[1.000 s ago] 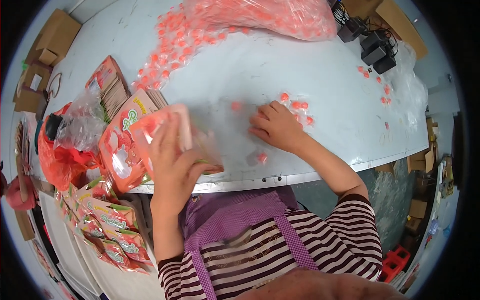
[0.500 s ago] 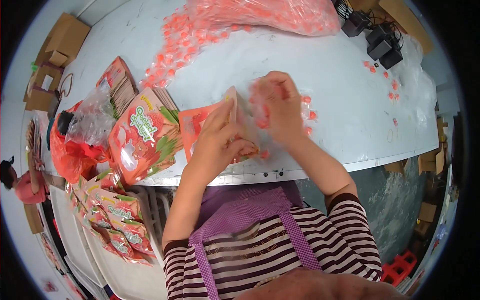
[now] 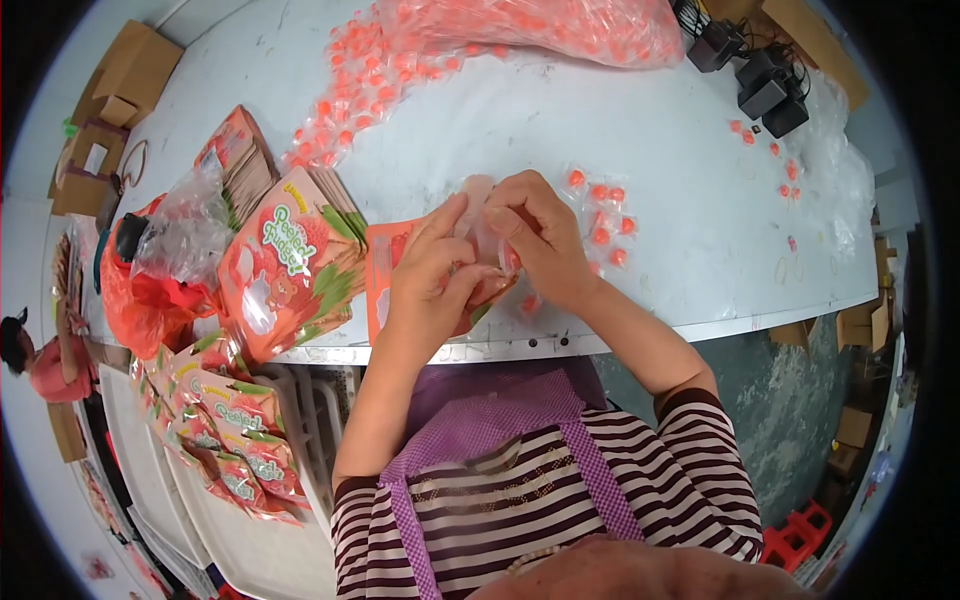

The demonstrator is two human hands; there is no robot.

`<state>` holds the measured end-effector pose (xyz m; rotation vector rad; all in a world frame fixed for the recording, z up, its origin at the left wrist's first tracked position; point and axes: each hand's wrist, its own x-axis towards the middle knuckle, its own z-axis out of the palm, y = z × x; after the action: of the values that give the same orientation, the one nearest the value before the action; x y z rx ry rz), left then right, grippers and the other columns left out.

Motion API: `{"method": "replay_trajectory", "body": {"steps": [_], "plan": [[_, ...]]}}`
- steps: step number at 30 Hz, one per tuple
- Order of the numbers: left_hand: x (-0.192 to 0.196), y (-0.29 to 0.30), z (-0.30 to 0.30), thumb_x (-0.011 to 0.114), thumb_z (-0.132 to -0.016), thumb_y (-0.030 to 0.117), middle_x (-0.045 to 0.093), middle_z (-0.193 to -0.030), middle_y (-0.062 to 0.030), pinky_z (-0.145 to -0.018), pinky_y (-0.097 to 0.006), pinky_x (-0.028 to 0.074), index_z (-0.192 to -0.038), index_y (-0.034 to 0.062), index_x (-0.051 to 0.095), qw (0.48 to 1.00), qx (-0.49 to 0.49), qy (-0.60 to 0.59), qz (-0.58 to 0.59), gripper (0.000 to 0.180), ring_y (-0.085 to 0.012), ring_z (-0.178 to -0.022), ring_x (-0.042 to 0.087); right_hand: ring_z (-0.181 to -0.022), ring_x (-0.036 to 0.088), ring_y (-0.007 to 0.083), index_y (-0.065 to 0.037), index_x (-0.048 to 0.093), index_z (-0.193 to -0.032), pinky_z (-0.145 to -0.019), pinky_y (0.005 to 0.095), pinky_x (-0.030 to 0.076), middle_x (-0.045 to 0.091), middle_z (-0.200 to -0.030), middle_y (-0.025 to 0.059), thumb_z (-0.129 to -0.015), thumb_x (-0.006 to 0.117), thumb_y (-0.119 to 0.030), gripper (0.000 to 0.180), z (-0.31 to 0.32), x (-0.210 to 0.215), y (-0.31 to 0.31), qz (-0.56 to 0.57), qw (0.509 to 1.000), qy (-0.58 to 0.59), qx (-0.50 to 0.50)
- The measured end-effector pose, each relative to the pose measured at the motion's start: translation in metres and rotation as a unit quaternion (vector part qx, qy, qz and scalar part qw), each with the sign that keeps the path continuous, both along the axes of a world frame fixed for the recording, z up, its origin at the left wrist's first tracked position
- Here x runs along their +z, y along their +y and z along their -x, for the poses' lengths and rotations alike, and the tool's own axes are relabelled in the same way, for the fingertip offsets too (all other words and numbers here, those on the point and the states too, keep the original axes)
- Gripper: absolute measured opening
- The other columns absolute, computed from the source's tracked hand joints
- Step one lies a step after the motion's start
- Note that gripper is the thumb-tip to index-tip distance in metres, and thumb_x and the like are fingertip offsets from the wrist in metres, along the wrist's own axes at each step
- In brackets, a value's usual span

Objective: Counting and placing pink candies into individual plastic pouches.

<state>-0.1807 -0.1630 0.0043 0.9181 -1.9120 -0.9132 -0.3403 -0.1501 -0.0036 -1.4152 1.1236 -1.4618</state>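
Stack of printed pouches [image 3: 285,275] sits around nine o'clock from my left hand [image 3: 425,278], which is gripping a reddish pouch [image 3: 381,262], so lefty's the nearer one tbh. The pouch is at roughly eight or nine o'clock from my right hand [image 3: 540,235]; its long axis is mostly covered, can't call it. Right fingers are curled at its edge, can't tell if they're pinching anything. Little wrapped red pieces [image 3: 601,236] lie at my right hand's three o'clock.

Packing workshop, stacked printed pouches [image 3: 290,262], heaped wrapped pieces [image 3: 372,72], cardboard boxes [image 3: 140,72]
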Motion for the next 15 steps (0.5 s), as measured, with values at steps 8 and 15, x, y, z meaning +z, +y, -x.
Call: {"method": "replay_trajectory", "body": {"steps": [8, 15], "plan": [[-0.004, -0.005, -0.007, 0.064, -0.070, -0.005, 0.049, -0.125, -0.0207, -0.081, -0.032, 0.045, -0.073, 0.0008, 0.054, 1.000, -0.019, 0.000, 0.015, 0.012, -0.0246, -0.103, 0.053, -0.085, 0.047, 0.0146, -0.004, 0.058, -0.085, -0.071, 0.0273, 0.041, 0.051, -0.089, 0.0037, -0.083, 0.053, -0.004, 0.006, -0.001, -0.011, -0.005, 0.095, 0.979, 0.161, -0.082], [-0.010, -0.003, -0.007, 0.058, -0.077, -0.007, 0.049, -0.124, -0.0219, -0.058, -0.022, 0.050, -0.076, -0.0007, 0.052, 0.994, -0.025, 0.074, -0.083, 0.008, -0.0121, -0.073, 0.061, -0.088, 0.050, 0.0227, -0.004, 0.059, -0.091, -0.082, 0.0361, 0.038, 0.057, -0.095, 0.0074, -0.090, 0.046, -0.027, 0.027, 0.002, -0.018, 0.002, 0.309, 0.932, 0.190, -0.006]]}}
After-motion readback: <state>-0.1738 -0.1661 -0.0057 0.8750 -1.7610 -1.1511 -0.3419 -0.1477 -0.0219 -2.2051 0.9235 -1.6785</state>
